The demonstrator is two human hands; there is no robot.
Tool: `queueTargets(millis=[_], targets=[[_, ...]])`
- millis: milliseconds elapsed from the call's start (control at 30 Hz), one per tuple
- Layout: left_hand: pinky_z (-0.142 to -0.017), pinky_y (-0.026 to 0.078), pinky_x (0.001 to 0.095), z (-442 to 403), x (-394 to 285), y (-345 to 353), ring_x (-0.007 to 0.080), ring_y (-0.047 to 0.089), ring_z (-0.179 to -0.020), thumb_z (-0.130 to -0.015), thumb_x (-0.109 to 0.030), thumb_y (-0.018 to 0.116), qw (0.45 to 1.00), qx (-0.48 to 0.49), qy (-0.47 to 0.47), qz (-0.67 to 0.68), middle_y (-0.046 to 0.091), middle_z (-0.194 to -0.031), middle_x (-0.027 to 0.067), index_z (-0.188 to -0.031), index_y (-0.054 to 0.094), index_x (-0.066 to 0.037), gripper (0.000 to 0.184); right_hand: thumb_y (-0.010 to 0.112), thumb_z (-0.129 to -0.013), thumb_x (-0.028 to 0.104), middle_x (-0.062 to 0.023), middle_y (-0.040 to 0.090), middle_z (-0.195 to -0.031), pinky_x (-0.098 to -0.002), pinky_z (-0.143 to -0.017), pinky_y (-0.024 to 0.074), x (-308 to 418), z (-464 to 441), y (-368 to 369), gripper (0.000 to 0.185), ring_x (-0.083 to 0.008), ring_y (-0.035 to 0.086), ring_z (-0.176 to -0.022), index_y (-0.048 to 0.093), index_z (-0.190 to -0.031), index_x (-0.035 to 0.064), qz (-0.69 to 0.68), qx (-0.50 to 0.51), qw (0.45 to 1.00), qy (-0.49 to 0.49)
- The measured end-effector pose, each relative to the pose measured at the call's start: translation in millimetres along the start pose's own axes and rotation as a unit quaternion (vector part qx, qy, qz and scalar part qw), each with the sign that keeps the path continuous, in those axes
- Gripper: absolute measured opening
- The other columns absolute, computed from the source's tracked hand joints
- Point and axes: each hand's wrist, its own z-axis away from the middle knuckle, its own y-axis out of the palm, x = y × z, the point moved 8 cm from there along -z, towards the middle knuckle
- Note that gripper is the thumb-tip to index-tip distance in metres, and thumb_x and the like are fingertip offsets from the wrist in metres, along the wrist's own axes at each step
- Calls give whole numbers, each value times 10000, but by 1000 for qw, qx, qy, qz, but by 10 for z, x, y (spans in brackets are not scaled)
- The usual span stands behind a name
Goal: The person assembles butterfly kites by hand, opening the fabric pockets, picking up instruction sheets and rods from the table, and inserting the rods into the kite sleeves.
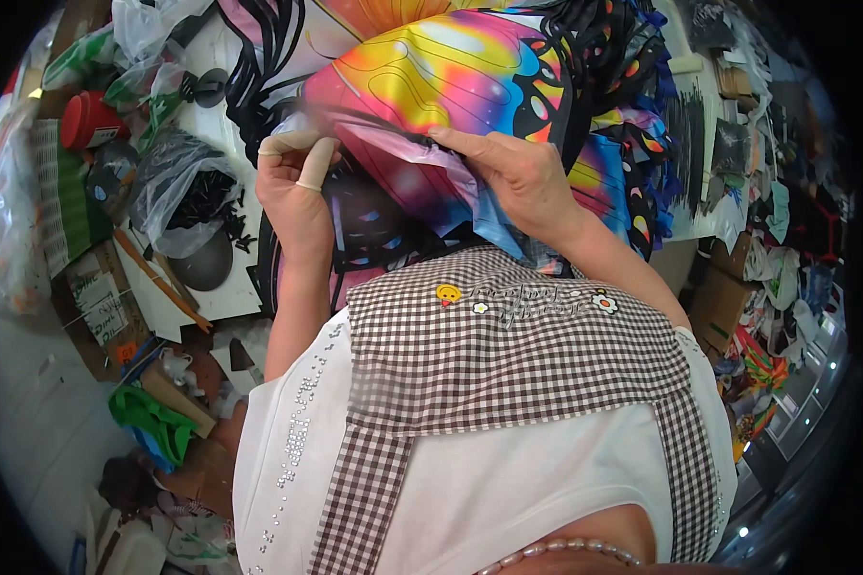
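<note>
A glossy printed fabric [422, 86] in yellow, pink and blue with black butterfly-wing edging lies in front of me. My right hand [527, 182] pinches its folded edge between thumb and forefinger, showing the pale underside. My left hand [295, 187] is closed in a pinch close to the left end of that edge. Pale finger covers sit on its thumb and forefinger. Whatever is between those fingertips is too small to make out. Black straps or cords [268, 48] hang at the fabric's upper left.
On the left are a clear plastic bag of small black parts [187, 192], a red round container [93, 120] and a dark disc [204, 264]. Many thin black strips [683, 153] lie on the right of the table. Cardboard boxes [719, 302] stand beyond, lower right.
</note>
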Motion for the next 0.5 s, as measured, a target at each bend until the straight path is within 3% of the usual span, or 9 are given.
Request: queueTargets(millis=[100,500], targets=[[-715,489,228,5,-111,72,103,601,-752,-838,36,669,999,-1,44,-28,609,-844,29,-912,565,-30,143,574,-880,-57,-138,689,-886,-283,-674,533,-5,2,-1,389,-229,669,-722,653,-1226,104,-2,10,1000,23],[-699,486,224,-65,-119,74,101,597,-735,-834,40,682,997,11,72,-25,601,-837,27,-906,570,-22,147,574,-896,-18,-135,667,-822,-294,-642,526,-53,4,-33,351,-221,664,-705,664,-1209,113,11,1,1000,27]])
